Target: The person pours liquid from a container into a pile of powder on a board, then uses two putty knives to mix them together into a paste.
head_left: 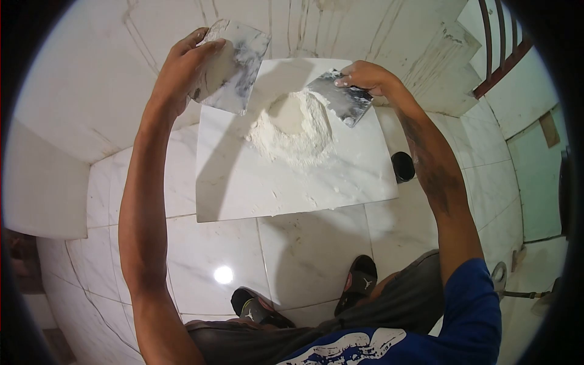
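A ring of white powder (316, 131) is heaped on a white marble-look slab (292, 191), with a pale, smooth hollow in its middle. My left hand (185, 67) grips a flat rectangular scraper plate (234, 73), smeared with white, raised past the slab's far left corner. My right hand (365, 78) is closed on the upper edge of a darker scraper plate (348, 100). That plate is tilted beside the right rim of the powder ring, its lower edge close over the slab. White residue coats my fingers.
The slab stands over a tiled floor (213, 261), close to a streaked wall (340, 30). A black round object (403, 166) is at the slab's right side. My sandalled feet (359, 280) are in front. Brown railings (502, 67) are at the upper right; a cable (91, 298) runs along the left.
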The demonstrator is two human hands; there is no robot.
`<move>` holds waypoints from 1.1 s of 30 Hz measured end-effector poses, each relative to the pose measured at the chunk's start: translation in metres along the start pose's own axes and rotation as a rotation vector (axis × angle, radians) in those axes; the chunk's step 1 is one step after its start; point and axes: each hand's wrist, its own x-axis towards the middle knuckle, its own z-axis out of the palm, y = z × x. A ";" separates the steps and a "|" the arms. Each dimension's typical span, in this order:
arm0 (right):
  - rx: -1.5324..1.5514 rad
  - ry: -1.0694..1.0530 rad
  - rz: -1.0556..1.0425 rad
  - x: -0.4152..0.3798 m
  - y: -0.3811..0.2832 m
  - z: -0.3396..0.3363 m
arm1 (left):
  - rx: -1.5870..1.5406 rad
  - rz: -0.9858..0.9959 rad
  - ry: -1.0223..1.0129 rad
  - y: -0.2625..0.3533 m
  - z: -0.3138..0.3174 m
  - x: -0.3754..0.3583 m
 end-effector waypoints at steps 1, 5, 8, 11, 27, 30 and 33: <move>0.086 -0.032 -0.022 -0.005 -0.005 0.002 | -0.002 0.010 0.000 0.005 0.002 -0.005; 0.150 -0.090 -0.059 0.010 -0.025 0.010 | 0.010 -0.006 0.050 -0.004 -0.005 -0.002; -0.003 -0.026 -0.170 0.017 -0.030 0.007 | -0.006 -0.021 0.056 -0.015 -0.009 0.005; -0.033 -0.097 -0.143 0.010 -0.051 0.003 | -0.014 -0.044 0.055 -0.023 -0.014 0.010; -0.503 -0.056 -0.463 -0.021 -0.134 0.011 | -0.008 -0.070 0.121 -0.028 -0.028 0.010; -0.448 -0.141 -0.356 0.001 -0.134 -0.005 | -0.011 -0.089 0.099 -0.030 -0.035 0.012; -0.347 -0.083 -0.288 0.046 -0.093 -0.015 | 0.004 -0.089 0.120 -0.028 -0.043 0.011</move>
